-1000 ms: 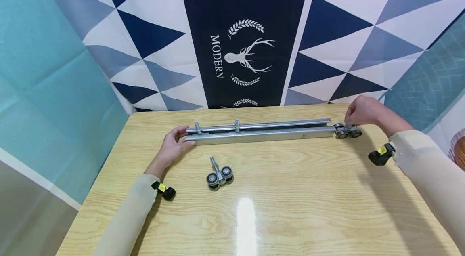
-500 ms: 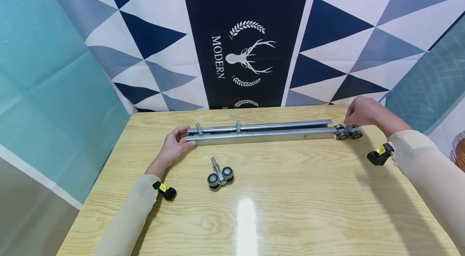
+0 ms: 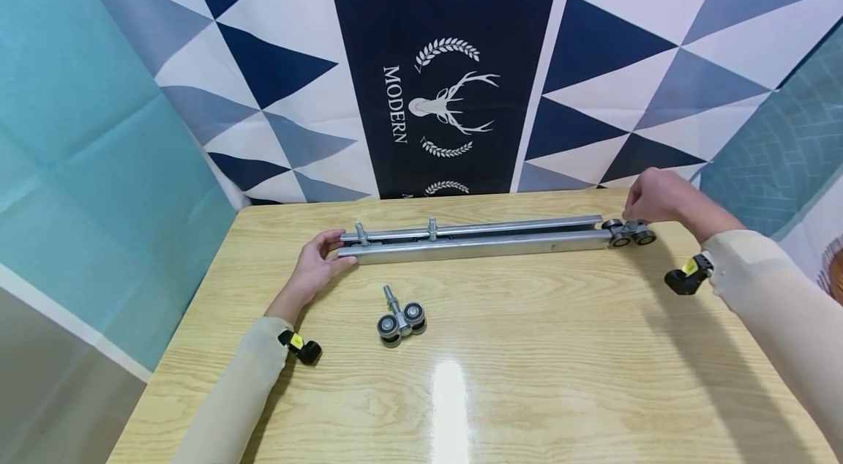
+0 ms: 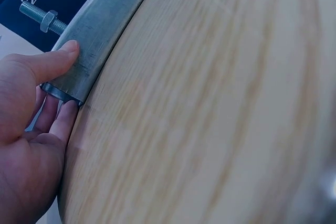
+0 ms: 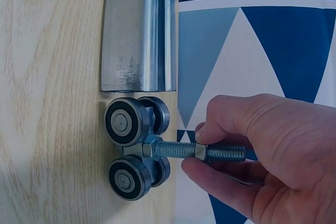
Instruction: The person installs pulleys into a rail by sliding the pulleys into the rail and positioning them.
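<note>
A metal channel rail [image 3: 474, 249] lies across the back of the table, its slot facing up, with two threaded bolts [image 3: 432, 228] standing out of it. At its left end my left hand [image 3: 312, 263] grips the rail, thumb on the near side wall and fingers round the end. Off the right end, my right hand [image 3: 658, 197] pinches the bolt of a roller trolley [image 5: 127, 150] at its nut. The trolley's wheels sit just outside the rail's open end, bolt pointing up; a small gap shows in the right wrist view.
Another roller trolley [image 3: 402, 321] lies on its side on the wooden table [image 3: 527, 361], nearer than the rail. A patterned cloth [image 3: 283, 83] hangs behind the table's back edge.
My right hand and the trolley have risen very slightly at the rail's right end. The left hand keeps its hold on the rail.
</note>
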`<state>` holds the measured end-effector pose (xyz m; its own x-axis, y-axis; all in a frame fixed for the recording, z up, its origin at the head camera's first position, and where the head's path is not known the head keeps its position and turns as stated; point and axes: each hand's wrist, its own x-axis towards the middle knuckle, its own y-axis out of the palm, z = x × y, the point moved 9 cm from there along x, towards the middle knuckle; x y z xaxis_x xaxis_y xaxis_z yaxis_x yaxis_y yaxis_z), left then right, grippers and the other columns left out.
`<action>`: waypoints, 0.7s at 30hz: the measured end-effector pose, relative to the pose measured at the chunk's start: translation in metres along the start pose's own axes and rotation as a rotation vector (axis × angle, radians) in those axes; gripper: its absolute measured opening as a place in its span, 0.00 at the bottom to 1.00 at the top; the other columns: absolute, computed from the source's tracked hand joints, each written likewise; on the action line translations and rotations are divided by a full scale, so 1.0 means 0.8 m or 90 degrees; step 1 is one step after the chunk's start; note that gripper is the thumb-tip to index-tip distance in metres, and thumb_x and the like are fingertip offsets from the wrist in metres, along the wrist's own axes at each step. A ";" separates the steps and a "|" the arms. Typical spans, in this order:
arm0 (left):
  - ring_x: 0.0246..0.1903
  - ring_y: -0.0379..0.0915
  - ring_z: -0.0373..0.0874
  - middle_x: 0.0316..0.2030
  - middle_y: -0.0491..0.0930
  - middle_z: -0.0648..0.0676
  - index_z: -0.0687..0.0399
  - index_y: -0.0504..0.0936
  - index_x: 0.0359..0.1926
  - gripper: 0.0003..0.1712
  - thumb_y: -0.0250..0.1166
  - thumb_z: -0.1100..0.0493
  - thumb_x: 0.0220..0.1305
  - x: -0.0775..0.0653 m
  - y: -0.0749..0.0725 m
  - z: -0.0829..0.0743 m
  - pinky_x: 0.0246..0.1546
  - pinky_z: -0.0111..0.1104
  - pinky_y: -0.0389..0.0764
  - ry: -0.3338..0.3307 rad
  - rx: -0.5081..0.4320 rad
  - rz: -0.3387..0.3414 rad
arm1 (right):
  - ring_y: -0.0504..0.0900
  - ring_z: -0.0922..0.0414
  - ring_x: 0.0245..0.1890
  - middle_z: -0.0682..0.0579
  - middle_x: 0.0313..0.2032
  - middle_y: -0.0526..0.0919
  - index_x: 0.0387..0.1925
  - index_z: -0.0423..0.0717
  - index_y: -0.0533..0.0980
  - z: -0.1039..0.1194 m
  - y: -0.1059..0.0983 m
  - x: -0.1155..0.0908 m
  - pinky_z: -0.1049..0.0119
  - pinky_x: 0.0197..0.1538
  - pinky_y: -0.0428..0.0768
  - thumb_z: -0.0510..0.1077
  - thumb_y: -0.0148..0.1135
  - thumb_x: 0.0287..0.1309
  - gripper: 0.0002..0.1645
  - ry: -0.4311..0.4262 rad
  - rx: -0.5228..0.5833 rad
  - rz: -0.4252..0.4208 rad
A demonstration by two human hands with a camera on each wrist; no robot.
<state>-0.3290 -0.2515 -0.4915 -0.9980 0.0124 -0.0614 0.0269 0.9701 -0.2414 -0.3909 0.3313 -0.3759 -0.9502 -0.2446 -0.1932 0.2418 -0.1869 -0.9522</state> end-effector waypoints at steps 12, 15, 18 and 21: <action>0.67 0.65 0.53 0.67 0.69 0.61 0.59 0.68 0.69 0.41 0.74 0.66 0.56 0.001 0.000 0.002 0.73 0.45 0.69 -0.006 0.001 0.000 | 0.78 0.56 0.19 0.49 0.18 0.84 0.22 0.40 0.83 0.009 0.004 0.008 0.57 0.27 0.79 0.41 0.66 0.51 0.08 -0.004 -0.011 -0.003; 0.67 0.65 0.53 0.67 0.69 0.61 0.59 0.68 0.69 0.40 0.74 0.67 0.56 0.001 0.000 0.002 0.73 0.45 0.69 -0.006 -0.002 0.001 | 0.77 0.56 0.20 0.49 0.18 0.84 0.22 0.40 0.84 0.011 0.004 0.010 0.59 0.26 0.78 0.41 0.66 0.50 0.08 -0.004 -0.014 -0.004; 0.67 0.64 0.53 0.67 0.69 0.61 0.59 0.68 0.69 0.40 0.73 0.67 0.57 0.001 0.000 0.002 0.74 0.45 0.68 -0.006 -0.003 0.002 | 0.78 0.55 0.20 0.49 0.18 0.84 0.22 0.40 0.84 0.012 0.005 0.012 0.59 0.26 0.78 0.41 0.67 0.50 0.08 0.001 -0.008 0.000; 0.67 0.64 0.53 0.67 0.68 0.62 0.59 0.68 0.70 0.40 0.73 0.67 0.57 0.002 0.000 0.002 0.74 0.45 0.68 -0.005 -0.003 0.003 | 0.78 0.55 0.20 0.49 0.19 0.84 0.22 0.39 0.84 0.014 0.006 0.013 0.60 0.25 0.77 0.41 0.67 0.50 0.08 0.003 -0.004 0.002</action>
<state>-0.3302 -0.2523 -0.4934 -0.9974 0.0153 -0.0698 0.0315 0.9710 -0.2370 -0.3971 0.3172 -0.3796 -0.9504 -0.2410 -0.1965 0.2428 -0.1800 -0.9532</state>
